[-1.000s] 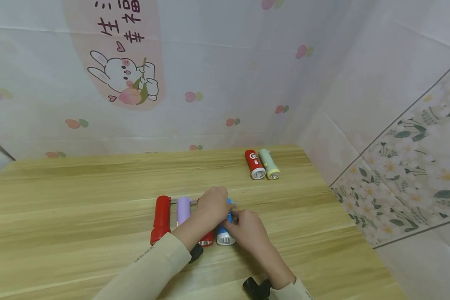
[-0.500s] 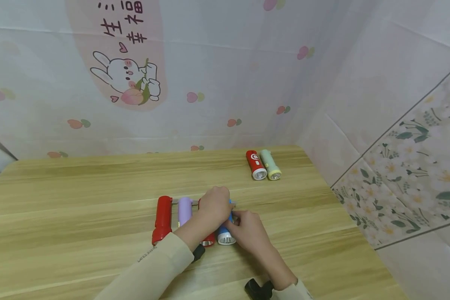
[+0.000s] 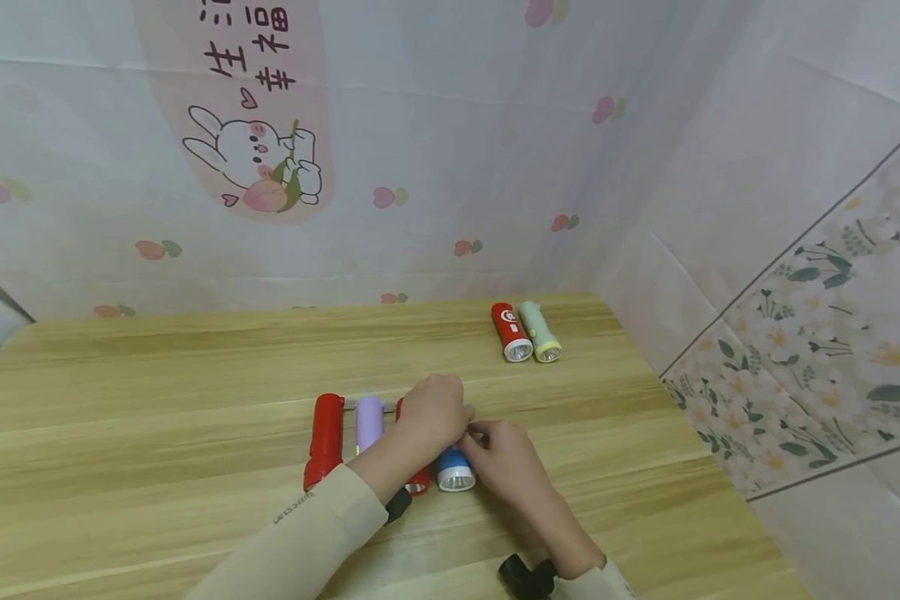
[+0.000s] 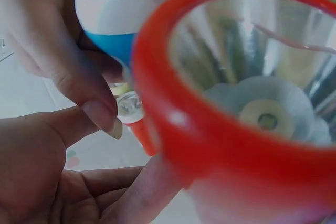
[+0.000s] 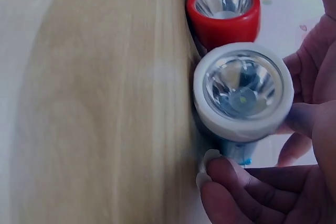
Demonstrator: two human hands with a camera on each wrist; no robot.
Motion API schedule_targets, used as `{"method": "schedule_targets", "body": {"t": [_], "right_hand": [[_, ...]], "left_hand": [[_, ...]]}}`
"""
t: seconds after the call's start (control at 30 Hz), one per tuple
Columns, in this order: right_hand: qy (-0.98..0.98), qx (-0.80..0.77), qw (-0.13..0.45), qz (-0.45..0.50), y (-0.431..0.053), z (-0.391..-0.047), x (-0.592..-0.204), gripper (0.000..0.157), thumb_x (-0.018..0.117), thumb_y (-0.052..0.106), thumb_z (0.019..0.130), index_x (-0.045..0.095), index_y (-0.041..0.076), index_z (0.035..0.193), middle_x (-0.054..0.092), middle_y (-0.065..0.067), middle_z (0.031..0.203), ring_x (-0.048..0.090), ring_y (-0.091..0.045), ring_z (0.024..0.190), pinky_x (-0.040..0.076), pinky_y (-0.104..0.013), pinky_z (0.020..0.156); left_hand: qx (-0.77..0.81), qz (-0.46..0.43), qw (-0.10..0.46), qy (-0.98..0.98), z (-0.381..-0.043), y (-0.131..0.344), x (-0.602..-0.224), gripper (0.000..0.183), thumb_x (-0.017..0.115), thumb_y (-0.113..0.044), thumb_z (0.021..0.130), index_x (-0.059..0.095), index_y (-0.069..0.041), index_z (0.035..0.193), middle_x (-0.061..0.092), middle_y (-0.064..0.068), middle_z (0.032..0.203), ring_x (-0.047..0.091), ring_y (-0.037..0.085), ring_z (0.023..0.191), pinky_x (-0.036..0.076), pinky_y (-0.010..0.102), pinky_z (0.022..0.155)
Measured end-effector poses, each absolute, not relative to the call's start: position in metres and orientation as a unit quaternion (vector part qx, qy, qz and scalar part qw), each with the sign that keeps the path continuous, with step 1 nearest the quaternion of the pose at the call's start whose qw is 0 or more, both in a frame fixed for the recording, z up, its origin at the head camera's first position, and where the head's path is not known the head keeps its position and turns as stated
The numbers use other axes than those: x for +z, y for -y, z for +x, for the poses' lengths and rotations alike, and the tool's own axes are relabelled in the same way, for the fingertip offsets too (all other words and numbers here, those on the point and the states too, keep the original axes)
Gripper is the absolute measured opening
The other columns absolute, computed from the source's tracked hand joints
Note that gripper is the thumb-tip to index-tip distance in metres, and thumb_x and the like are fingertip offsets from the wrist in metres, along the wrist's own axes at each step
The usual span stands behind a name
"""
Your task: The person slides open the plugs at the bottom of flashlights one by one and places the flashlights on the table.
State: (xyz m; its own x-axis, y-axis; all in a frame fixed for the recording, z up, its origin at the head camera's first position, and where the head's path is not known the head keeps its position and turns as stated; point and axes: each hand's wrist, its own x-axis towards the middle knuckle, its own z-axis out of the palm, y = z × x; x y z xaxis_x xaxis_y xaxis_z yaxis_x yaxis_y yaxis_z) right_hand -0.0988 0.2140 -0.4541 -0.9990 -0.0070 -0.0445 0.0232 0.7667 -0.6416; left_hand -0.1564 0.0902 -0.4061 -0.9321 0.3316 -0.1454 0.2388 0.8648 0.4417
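Note:
A blue flashlight [image 3: 452, 463] with a white rim lies at the right end of a row, lens towards me. My left hand [image 3: 433, 410] reaches over the row and holds its tail end, which the fingers hide. From the right side, my right hand [image 3: 506, 460] pinches the same flashlight with thumb and fingers; the right wrist view shows fingertips close under its white head [image 5: 206, 98]. Beside it a red flashlight [image 3: 420, 481] is largely covered by my left hand and forearm; its red rim [image 4: 173, 114] fills much of the left wrist view.
Further left in the row lie a purple flashlight [image 3: 370, 421] and a longer red flashlight [image 3: 326, 437], with thin grey metal pieces between the tails. At the back right, a red flashlight [image 3: 512, 332] and a pale green flashlight [image 3: 540, 332] lie side by side. A printed curtain [image 3: 420, 150] hangs behind the table.
Both hands have shifted slightly right at the blue flashlight, whose head has also moved a little right. The blue part seen beside my left fingers earlier is now covered.

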Motion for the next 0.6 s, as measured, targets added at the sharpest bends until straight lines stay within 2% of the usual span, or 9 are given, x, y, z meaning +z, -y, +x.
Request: {"method": "schedule_targets", "body": {"t": [0.13,0.23,0.33,0.43,0.6], "right_hand": [[-0.934,-0.354,0.032,0.022,-0.219,-0.100,-0.450,0.035,0.062,0.034,0.099,0.076,0.006,0.113,0.059,0.005,0.056,0.052,-0.007,0.049,0.040,-0.023,0.044],[-0.935,-0.353,0.027,0.032,-0.222,-0.102,-0.447,0.042,0.062,0.041,0.099,0.074,0.005,0.116,0.070,0.001,0.069,0.062,-0.008,0.060,0.048,-0.026,0.052],[-0.941,-0.335,0.015,0.039,-0.226,-0.104,-0.444,0.047,0.063,0.047,0.098,0.074,0.005,0.117,0.077,-0.004,0.089,0.069,-0.012,0.078,0.056,-0.030,0.066],[-0.946,-0.320,0.006,0.044,-0.229,-0.106,-0.443,0.049,0.063,0.049,0.097,0.074,0.005,0.117,0.078,-0.007,0.101,0.072,-0.017,0.088,0.060,-0.035,0.075],[-0.949,-0.312,-0.014,0.043,-0.235,-0.111,-0.443,0.046,0.066,0.043,0.097,0.073,0.003,0.118,0.077,-0.010,0.102,0.073,-0.020,0.089,0.061,-0.039,0.078]], "left_hand": [[0.215,0.160,0.108,-0.957,-0.158,-0.087,-0.397,0.040,0.069,-0.032,0.095,0.061,-0.009,0.063,0.059,0.004,0.061,0.053,0.016,0.052,0.040,0.028,0.041],[0.215,0.164,0.110,-0.956,-0.162,-0.085,-0.388,0.047,0.067,-0.038,0.096,0.057,-0.011,0.059,0.047,-0.001,0.053,0.047,0.013,0.047,0.033,0.025,0.039],[0.217,0.169,0.109,-0.955,-0.168,-0.085,-0.381,0.048,0.067,-0.042,0.096,0.054,-0.013,0.060,0.040,-0.003,0.054,0.042,0.012,0.047,0.029,0.024,0.041],[0.225,0.178,0.108,-0.952,-0.174,-0.086,-0.377,0.046,0.066,-0.043,0.096,0.052,-0.014,0.063,0.040,-0.002,0.057,0.041,0.013,0.050,0.028,0.025,0.043],[0.252,0.197,0.117,-0.940,-0.189,-0.088,-0.376,0.043,0.064,-0.042,0.097,0.059,-0.011,0.068,0.045,0.000,0.061,0.045,0.015,0.055,0.031,0.026,0.047]]}}
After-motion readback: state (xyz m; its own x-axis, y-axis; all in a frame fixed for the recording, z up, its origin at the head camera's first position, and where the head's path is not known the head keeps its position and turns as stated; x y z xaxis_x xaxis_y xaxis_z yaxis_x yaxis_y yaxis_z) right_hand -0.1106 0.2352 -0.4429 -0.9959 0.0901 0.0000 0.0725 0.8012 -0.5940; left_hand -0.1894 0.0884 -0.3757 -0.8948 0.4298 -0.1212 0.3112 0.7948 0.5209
